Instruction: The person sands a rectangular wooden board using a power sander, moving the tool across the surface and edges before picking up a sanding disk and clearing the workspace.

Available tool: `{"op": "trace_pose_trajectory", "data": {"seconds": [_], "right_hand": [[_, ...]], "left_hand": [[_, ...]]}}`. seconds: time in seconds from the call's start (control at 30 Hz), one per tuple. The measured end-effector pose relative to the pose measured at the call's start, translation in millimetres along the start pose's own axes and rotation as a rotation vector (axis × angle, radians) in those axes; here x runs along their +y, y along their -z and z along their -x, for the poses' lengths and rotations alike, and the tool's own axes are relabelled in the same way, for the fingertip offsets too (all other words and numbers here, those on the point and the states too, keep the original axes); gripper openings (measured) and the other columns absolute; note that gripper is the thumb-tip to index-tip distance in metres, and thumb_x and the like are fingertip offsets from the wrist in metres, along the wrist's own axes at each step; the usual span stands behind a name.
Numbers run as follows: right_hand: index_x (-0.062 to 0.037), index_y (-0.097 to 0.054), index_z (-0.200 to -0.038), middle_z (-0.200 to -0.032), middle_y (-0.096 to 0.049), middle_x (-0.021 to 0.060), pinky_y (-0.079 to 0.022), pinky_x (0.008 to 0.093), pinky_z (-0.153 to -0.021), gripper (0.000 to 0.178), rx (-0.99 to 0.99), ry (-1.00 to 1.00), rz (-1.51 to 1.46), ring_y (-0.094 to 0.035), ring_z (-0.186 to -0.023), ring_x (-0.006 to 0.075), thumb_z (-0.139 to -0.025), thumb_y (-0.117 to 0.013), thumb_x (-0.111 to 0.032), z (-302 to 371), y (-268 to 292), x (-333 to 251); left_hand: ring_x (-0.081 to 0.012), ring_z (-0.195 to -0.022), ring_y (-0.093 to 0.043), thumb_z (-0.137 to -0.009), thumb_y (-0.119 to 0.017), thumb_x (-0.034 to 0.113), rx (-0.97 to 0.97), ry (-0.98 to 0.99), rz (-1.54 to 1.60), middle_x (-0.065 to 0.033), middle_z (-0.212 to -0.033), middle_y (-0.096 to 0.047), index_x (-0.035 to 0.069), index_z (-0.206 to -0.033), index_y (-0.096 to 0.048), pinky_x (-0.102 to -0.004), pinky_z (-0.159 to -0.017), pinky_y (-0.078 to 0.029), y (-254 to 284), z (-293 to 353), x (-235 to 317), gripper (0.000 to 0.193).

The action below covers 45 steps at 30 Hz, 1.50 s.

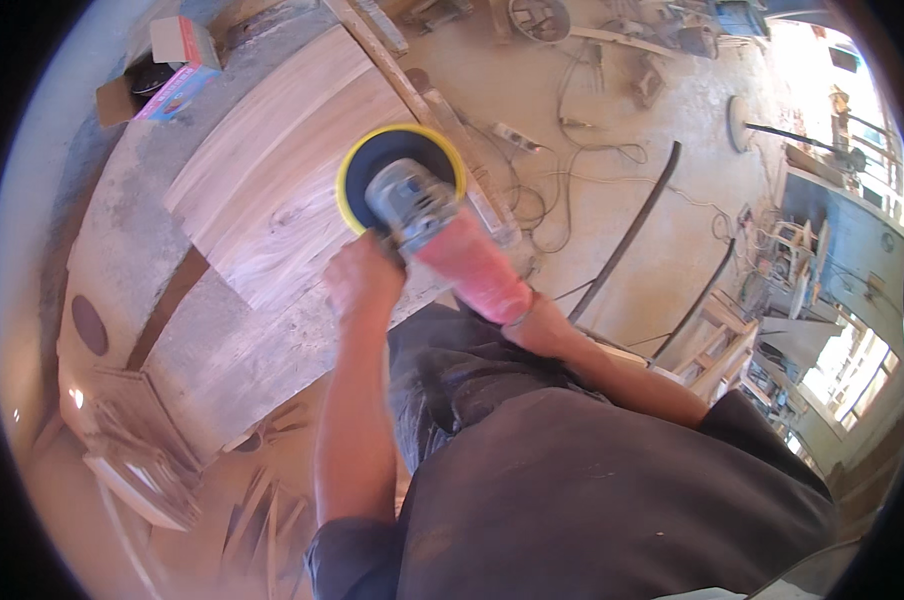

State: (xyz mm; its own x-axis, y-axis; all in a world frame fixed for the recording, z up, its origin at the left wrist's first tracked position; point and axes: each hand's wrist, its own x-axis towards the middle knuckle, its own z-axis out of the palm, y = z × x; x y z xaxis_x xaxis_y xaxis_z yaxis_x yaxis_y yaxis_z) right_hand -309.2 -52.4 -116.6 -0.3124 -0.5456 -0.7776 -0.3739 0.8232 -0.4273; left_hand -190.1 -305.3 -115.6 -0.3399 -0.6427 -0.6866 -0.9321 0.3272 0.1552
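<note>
My left hand (365, 274) is closed around the side handle of a grey power sander (410, 200). A round black pad with a yellow rim (374, 150) sits at the tool's head, over the right part of a striped wooden panel (272, 140). I cannot tell whether the pad touches the wood. My right hand (474, 268), in what looks like a red-pink glove, wraps the tool's body; its fingers are blurred. The panel lies on a grey, dusty worktable (122, 205).
An opened cardboard box (177, 75) stands at the table's far left; a brown disc (89, 325) lies nearer. A wooden strip (397, 75) runs along the panel's right edge. Cables (562, 190) loop over the floor. Wood offcuts (262, 520) lie below left.
</note>
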Motion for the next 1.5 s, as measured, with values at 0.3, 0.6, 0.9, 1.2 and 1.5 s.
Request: {"op": "trace_pose_trajectory", "data": {"seconds": [0.3,0.6,0.9,1.2,1.5], "right_hand": [[-0.0031,-0.067,-0.11,-0.103,-0.071,0.0246,-0.054,0.0474,-0.089,0.033,-0.018,-0.076,-0.072,-0.067,-0.103,0.0433,-0.08,-0.061,-0.016,6,21,33],[-0.0014,-0.064,-0.113,-0.102,-0.07,0.0281,-0.055,0.0508,-0.087,0.04,-0.279,0.042,0.125,-0.068,-0.099,0.0432,-0.077,-0.063,-0.018,-10,4,-19],[0.0023,-0.069,-0.099,-0.086,-0.071,0.0212,-0.055,0.0433,-0.076,0.034,0.024,-0.116,-0.144,-0.07,-0.086,0.0339,-0.073,-0.072,-0.018,17,41,41],[0.0028,-0.069,-0.094,-0.079,-0.07,0.0141,-0.054,0.0385,-0.069,0.031,0.044,-0.181,-0.153,-0.069,-0.077,0.0236,-0.073,-0.074,-0.019,19,11,-3],[-0.0015,-0.068,-0.107,-0.103,-0.072,0.0247,-0.054,0.0483,-0.089,0.034,-0.19,0.116,0.233,-0.068,-0.103,0.0407,-0.079,-0.058,-0.018,-8,-69,-90]], "left_hand": [[-0.0385,-0.098,-0.071,-0.088,-0.064,0.026,0.004,-0.069,-0.047,-0.019,-0.099,-0.074,0.011,-0.112,-0.069,-0.0497,-0.086,-0.055,-13,4,41,0.029],[-0.0438,-0.091,-0.069,-0.077,-0.073,0.018,0.139,0.342,0.209,-0.0228,-0.09,-0.072,0.008,-0.093,-0.073,-0.0532,-0.08,-0.054,-61,67,-80,0.019],[-0.0362,-0.098,-0.072,-0.091,-0.058,0.022,-0.104,-0.123,0.058,-0.0175,-0.1,-0.075,0.009,-0.103,-0.075,-0.0473,-0.083,-0.057,-6,7,59,0.024],[-0.0364,-0.103,-0.07,-0.086,-0.066,0.023,-0.162,-0.093,0.129,-0.0188,-0.106,-0.073,0.009,-0.106,-0.073,-0.047,-0.088,-0.056,0,-1,7,0.025],[-0.0402,-0.094,-0.071,-0.08,-0.071,0.027,0.113,0.241,0.209,-0.0204,-0.096,-0.074,0.01,-0.1,-0.074,-0.0511,-0.082,-0.056,-24,46,-171,0.026]]}}
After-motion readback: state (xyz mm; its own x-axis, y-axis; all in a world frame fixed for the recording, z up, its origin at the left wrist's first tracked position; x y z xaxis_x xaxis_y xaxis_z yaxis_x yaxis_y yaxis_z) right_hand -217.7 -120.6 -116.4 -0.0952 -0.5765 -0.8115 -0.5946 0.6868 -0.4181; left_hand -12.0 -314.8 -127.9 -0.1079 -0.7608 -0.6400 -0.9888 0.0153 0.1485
